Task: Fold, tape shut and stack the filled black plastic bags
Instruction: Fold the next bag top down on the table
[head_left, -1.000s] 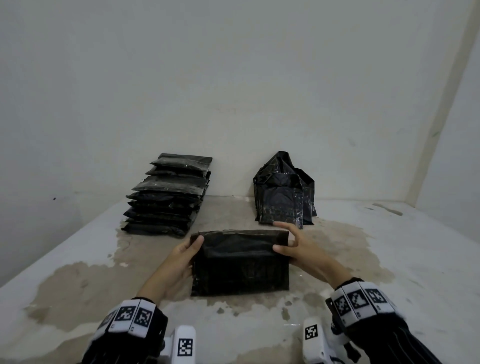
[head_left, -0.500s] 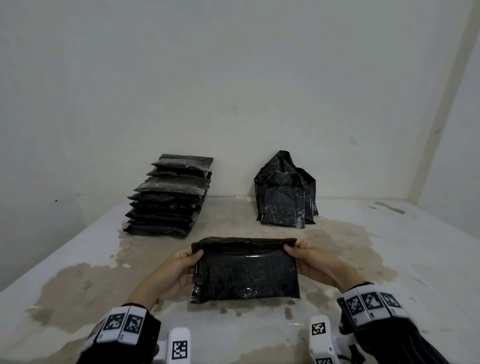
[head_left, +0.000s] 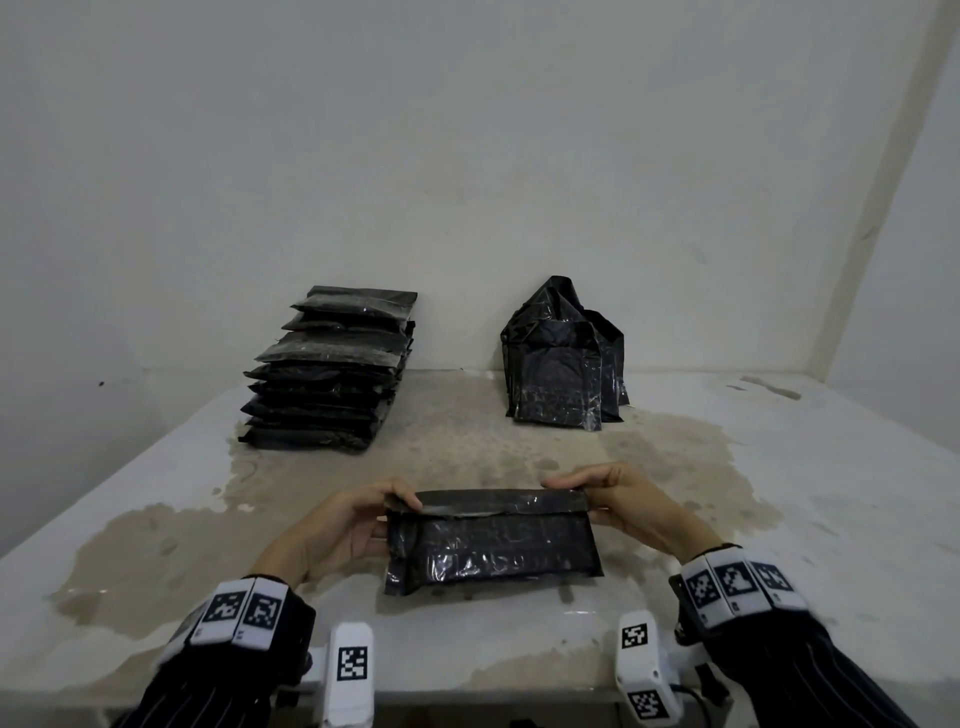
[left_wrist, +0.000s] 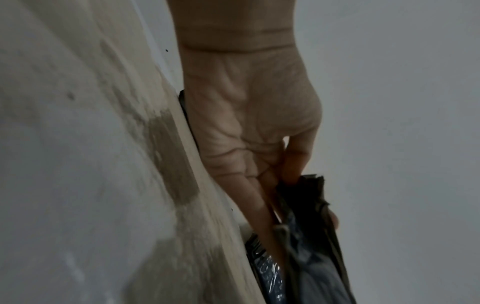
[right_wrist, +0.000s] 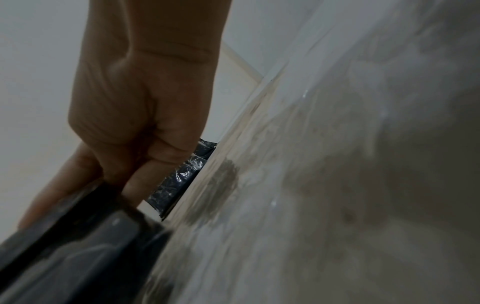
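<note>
Two hands, my left hand (head_left: 358, 525) and right hand (head_left: 631, 499), pinch the top flap of the filled bag (head_left: 491, 545) near the surface's (head_left: 779, 597) front edge; I would roll that flap down evenly, corners level, before taping.

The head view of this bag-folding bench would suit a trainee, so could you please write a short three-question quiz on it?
1. True or false: both hands grip the bag at its folded top edge.
2. Which pile lies flat in a neat stack: A, the far-left pile, or B, the far-right pile?
3. Fill in: the left hand and right hand hold the bag over the stained ____.

Key: 1 true; 2 A; 3 bench.
</note>
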